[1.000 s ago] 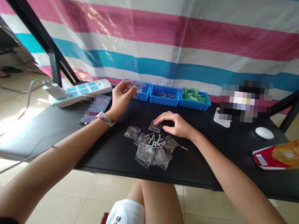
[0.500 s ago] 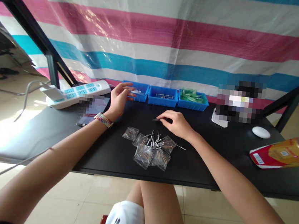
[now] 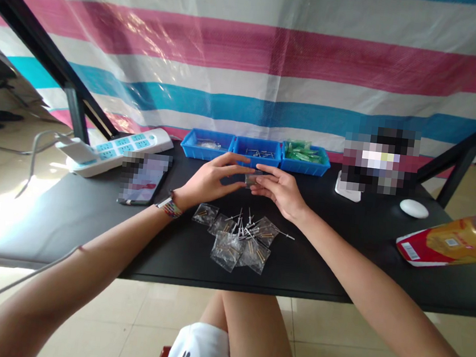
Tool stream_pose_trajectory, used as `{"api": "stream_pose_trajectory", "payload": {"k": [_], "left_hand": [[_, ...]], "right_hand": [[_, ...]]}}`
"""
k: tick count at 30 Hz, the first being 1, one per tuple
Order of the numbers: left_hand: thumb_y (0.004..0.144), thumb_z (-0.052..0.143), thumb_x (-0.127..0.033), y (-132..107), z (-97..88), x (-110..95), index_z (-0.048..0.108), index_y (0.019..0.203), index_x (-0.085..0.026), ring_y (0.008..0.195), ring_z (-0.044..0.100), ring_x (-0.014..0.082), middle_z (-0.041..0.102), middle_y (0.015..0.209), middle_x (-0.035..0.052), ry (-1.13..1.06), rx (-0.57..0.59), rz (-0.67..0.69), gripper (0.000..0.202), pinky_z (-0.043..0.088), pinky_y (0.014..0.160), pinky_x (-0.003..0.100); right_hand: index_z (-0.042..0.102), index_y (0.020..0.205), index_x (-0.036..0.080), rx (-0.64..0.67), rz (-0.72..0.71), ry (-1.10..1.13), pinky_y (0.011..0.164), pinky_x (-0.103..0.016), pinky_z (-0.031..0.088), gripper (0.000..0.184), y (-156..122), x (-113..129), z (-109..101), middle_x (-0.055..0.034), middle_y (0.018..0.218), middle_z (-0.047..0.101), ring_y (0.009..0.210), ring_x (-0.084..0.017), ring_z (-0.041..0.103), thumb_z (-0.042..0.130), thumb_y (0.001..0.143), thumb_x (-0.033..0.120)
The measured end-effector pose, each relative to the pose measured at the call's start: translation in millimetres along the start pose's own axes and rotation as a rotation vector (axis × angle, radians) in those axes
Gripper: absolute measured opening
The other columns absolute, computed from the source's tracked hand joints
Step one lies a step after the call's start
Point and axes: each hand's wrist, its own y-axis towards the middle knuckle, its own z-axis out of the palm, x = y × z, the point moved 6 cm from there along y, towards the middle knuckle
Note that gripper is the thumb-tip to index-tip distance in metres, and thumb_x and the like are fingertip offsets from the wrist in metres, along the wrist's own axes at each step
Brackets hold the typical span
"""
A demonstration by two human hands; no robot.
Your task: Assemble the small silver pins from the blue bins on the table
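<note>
My left hand (image 3: 212, 180) and my right hand (image 3: 283, 193) meet above the black table, in front of the blue bins. Between their fingertips is a small clear plastic bag (image 3: 253, 179); the fingers of both hands close on its sides. What is inside the bag is too small to tell. Nearer me lie several clear bags with brass-coloured pins (image 3: 227, 250) and a loose pile of silver rivets (image 3: 244, 225). One small bag (image 3: 205, 214) lies at the left of the pile, by my left wrist.
Three blue bins stand in a row: one with clear pieces (image 3: 187, 145), one with rivets (image 3: 258, 153), one with green packets (image 3: 303, 151). A power strip (image 3: 80, 167) and phone (image 3: 145, 180) lie left. At right are a white mouse (image 3: 414, 208) and a red-yellow package (image 3: 441, 243).
My left hand has moved right, away from the left bin, to meet my right hand. The small bag is now between both hands. The pile has stayed put.
</note>
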Motion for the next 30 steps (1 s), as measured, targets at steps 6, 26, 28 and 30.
{"api": "stream_pose_trajectory", "payload": {"k": [6,26,28,30], "left_hand": [[0.102,0.071,-0.039,-2,3.6,7,0.085,0.110,-0.029,0.096,0.077,0.0239,0.083,0.103,0.0070,-0.109,-0.058,-0.125,0.019,0.062,0.089,0.038],[0.099,0.072,-0.030,-1,-3.1,11,0.082,0.114,-0.029,0.100,0.072,0.0231,0.073,0.120,0.0092,-0.085,-0.096,-0.136,0.018,0.063,0.081,0.037],[0.099,0.071,-0.031,-1,-3.2,10,0.081,0.106,-0.027,0.100,0.071,0.0238,0.073,0.114,0.0090,-0.090,-0.097,-0.135,0.013,0.062,0.081,0.037],[0.099,0.070,-0.031,0,-2.4,8,0.080,0.101,-0.025,0.096,0.070,0.0229,0.074,0.108,0.0088,-0.110,-0.089,-0.135,0.012,0.060,0.079,0.036]], "right_hand": [[0.078,0.113,0.020,0.052,-0.014,-0.120,0.072,-0.031,0.069,0.044,-4,5,10,-0.0076,0.104,0.080,0.085,-0.020,0.078,0.085,0.086,0.054],[0.076,0.089,0.018,0.023,0.023,-0.185,0.062,-0.026,0.058,0.046,-2,2,7,-0.0041,0.083,0.077,0.066,-0.013,0.068,0.091,0.074,0.059],[0.076,0.088,0.018,0.041,0.015,-0.207,0.062,-0.026,0.057,0.047,-3,2,10,-0.0041,0.082,0.077,0.066,-0.013,0.068,0.090,0.075,0.061],[0.076,0.087,0.019,0.054,0.007,-0.222,0.061,-0.026,0.057,0.048,-4,2,12,-0.0042,0.082,0.077,0.065,-0.013,0.068,0.089,0.076,0.063]]}}
